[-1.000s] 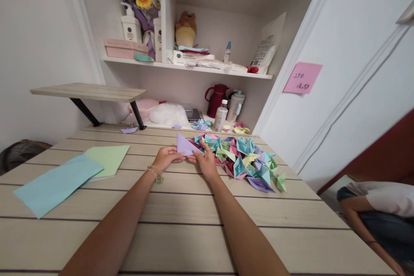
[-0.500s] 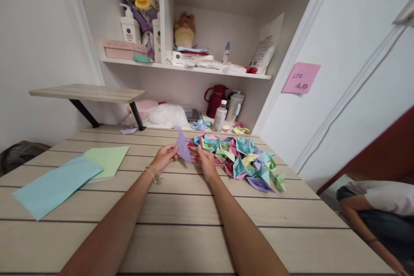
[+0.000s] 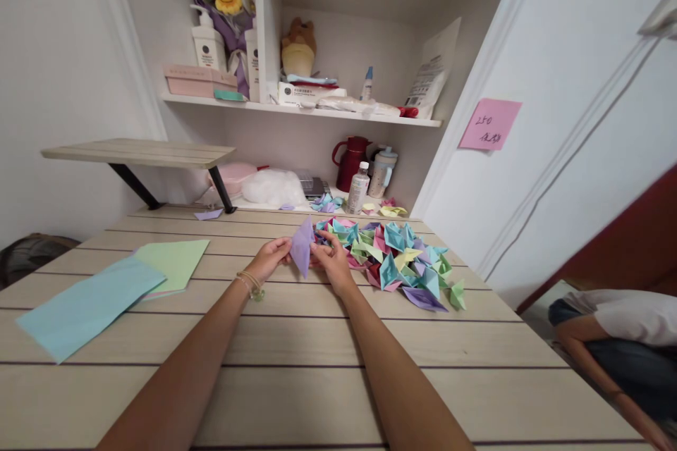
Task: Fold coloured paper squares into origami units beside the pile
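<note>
A folded piece of purple paper [image 3: 302, 246] is held upright above the table, between my two hands. My left hand [image 3: 273, 258] pinches its left edge with thumb and fingers. My right hand [image 3: 333, 258] grips its right edge, with the thumb at the paper and the forefinger raised behind. Just to the right lies a heap of folded paper boats [image 3: 407, 257] in blue, green, pink, yellow and purple. At left rest a flat blue paper sheet [image 3: 92, 303] and a green sheet [image 3: 177, 261] partly beneath it.
A small raised shelf [image 3: 140, 152] stands at the table's back left. Behind the table are a clear bottle [image 3: 358, 188], a red jug [image 3: 351, 163] and a cup [image 3: 383, 173]. Another person [image 3: 618, 338] is low at the right, beyond the table [image 3: 317, 402].
The purple paper has turned more upright between my hands. My right hand's fingers have shifted up and spread along its right side. The heap and sheets lie as before.
</note>
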`<state>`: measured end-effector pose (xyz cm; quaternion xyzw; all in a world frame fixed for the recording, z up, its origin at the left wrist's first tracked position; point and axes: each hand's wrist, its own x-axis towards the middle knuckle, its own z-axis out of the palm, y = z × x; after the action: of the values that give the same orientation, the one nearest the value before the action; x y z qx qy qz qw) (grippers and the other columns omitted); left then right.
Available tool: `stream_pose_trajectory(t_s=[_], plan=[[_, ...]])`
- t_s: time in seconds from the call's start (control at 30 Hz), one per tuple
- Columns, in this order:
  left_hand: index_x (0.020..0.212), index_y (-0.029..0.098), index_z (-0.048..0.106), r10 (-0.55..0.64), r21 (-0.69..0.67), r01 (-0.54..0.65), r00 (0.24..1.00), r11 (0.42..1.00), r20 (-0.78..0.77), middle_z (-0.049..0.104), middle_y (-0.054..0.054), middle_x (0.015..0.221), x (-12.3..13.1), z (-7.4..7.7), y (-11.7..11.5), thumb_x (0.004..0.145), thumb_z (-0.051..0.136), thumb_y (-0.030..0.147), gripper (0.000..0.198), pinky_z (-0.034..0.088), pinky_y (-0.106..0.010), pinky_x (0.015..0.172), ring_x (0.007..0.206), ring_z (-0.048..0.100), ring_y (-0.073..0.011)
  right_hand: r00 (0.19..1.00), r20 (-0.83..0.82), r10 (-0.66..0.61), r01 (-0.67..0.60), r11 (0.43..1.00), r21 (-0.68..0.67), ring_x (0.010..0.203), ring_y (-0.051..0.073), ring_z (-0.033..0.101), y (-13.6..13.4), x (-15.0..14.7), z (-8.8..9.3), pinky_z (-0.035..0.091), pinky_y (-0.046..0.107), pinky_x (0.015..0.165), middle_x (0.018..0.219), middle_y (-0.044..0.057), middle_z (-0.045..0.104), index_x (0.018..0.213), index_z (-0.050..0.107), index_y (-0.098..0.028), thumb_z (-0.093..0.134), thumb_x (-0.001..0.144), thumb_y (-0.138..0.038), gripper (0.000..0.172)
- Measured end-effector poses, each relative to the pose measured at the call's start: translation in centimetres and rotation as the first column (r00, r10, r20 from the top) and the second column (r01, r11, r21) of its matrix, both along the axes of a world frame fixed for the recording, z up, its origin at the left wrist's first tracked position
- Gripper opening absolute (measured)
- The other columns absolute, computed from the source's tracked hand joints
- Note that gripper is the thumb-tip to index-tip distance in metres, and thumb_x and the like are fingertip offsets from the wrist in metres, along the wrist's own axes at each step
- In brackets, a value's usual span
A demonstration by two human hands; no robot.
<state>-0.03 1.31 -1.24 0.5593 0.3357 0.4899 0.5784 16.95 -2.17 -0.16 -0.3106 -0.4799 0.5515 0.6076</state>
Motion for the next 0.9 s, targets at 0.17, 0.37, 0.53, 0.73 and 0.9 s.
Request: stream_pose_trajectory(t_s=[0.17,0.37,0.53,0.73,0.9], plan=[[0.079,0.011,0.064,-0.015,0.003,0.015,1.000,1.000,0.000,0.054,0.000,0.060,-0.1,-0.1,0.1,0.067,0.066,0.040,0.032,0.037,-0.018,0.055,0.054,0.046,-0.0072,0.999,0.040,0.022,-0.022,1.000,-0.003,0.056,0.013,0.062,-0.1,0.1,0.1,0.052,0.026,0.054,0.070,0.000,0.065,0.109,0.051,-0.018,0.067,0.065,-0.041,0.052],[0.086,0.011,0.064,0.002,-0.028,-0.001,1.000,1.000,0.028,0.057,-0.001,0.065,-0.1,-0.1,0.0,0.066,0.068,0.038,0.034,0.040,-0.019,0.057,0.056,0.049,-0.0074,0.997,0.069,-0.016,0.016,1.000,-0.006,0.054,0.012,0.060,0.1,0.1,-0.1,0.050,0.024,0.051,0.067,-0.001,0.065,0.094,0.060,-0.018,0.065,0.064,-0.042,0.039],[0.085,0.011,0.066,0.046,-0.043,-0.044,0.998,0.998,0.037,0.059,-0.001,0.065,0.1,0.2,-0.3,0.061,0.071,0.037,0.036,0.042,-0.019,0.056,0.054,0.050,-0.0072,0.997,0.053,-0.061,0.060,0.998,0.017,0.057,0.013,0.060,0.3,0.1,-0.5,0.048,0.024,0.053,0.065,0.000,0.065,0.081,0.062,-0.017,0.065,0.062,-0.033,0.025],[0.079,0.010,0.067,0.057,-0.042,-0.056,0.998,0.998,0.006,0.062,-0.003,0.060,0.2,0.4,-0.5,0.059,0.072,0.038,0.035,0.044,-0.020,0.056,0.053,0.054,-0.0090,0.991,0.118,-0.063,0.054,0.995,0.083,0.060,0.013,0.060,0.3,0.1,-0.5,0.048,0.024,0.056,0.080,0.002,0.066,0.080,0.061,-0.017,0.068,0.057,-0.025,0.025],[0.079,0.010,0.067,0.020,-0.085,-0.025,0.998,0.996,-0.052,0.065,-0.005,0.060,0.4,0.9,-1.1,0.057,0.074,0.040,0.039,0.048,-0.023,0.059,0.055,0.060,-0.0125,0.978,0.177,-0.106,0.070,0.977,0.200,0.071,0.017,0.062,0.2,-0.1,-0.5,0.050,0.027,0.066,0.082,0.000,0.067,0.085,0.064,-0.017,0.060,0.059,-0.015,0.026]])
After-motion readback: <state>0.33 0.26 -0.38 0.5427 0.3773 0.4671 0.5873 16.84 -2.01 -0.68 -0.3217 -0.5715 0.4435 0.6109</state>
